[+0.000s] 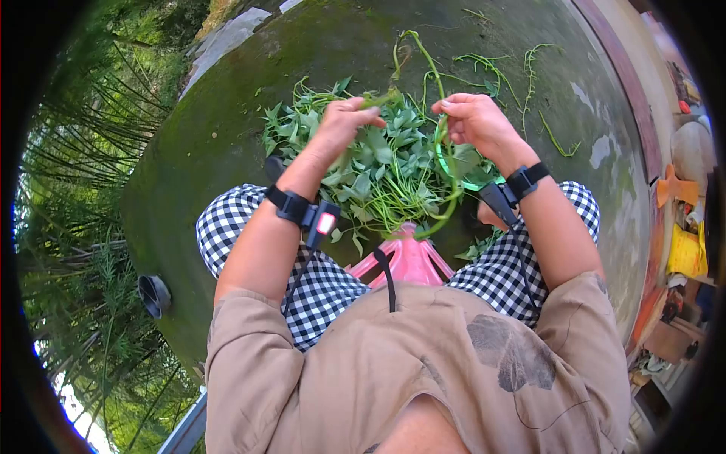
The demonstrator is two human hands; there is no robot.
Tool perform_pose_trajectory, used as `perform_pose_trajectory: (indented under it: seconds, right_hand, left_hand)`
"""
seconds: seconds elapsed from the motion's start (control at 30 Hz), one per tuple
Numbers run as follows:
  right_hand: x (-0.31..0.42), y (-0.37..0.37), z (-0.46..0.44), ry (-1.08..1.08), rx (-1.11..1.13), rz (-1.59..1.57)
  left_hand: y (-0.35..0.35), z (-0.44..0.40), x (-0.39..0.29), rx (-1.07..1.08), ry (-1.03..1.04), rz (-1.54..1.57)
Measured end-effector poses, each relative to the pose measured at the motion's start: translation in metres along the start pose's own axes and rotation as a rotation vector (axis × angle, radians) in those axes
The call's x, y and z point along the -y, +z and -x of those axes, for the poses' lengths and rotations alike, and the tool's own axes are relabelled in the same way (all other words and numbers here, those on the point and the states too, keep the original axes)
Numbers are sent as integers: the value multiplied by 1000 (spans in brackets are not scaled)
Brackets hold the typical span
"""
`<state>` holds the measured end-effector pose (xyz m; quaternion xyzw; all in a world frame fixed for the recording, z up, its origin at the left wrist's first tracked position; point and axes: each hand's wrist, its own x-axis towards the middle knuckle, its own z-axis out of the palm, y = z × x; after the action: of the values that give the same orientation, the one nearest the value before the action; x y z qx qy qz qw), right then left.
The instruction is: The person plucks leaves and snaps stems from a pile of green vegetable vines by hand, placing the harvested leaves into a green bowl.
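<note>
1. From my end, I can read no text, label, brand, number or sign in the head view.

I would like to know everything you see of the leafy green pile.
The pile is loose: green leaves lie mostly toward its far side, thin pale stems toward the person. It rests on mossy ground. A green rim curves at its right edge. Whether the left hand touches it is unclear.
</note>
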<state>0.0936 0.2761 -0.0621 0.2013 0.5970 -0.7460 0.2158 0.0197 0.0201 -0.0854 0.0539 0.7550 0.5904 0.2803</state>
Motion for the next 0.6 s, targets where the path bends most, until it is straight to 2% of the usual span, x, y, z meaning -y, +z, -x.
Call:
perform_pose_trajectory:
  seconds: [0.07,0.17,0.2,0.33,0.43,0.5,0.53,0.6]
  right_hand:
    - [-1,14,-4,-1,-27,1]
    - [0,25,-14,-18,-50,-40]
    - [4,27,-16,-32,-54,-57]
    - [14,23,-26,-48,-79,-65]
    - [13,25,-24,-77,-161,41]
    - [13,32,-20,-131,-262,236]
    - [15,34,-15,-155,-219,325]
    - [17,42,-4,-46,-67,439]
  left_hand:
    - [27,9,-5,134,-32,146]
    - [46,14,-11,175,-150,362]
    - [54,13,-12,165,-110,379]
    - [63,15,-15,358,-261,683]
    - [57,15,-21,391,-278,626]
    - [52,11,-20,248,-278,621]
    - [46,8,-17,189,-275,626]
    - [41,4,-12,62,-265,632]
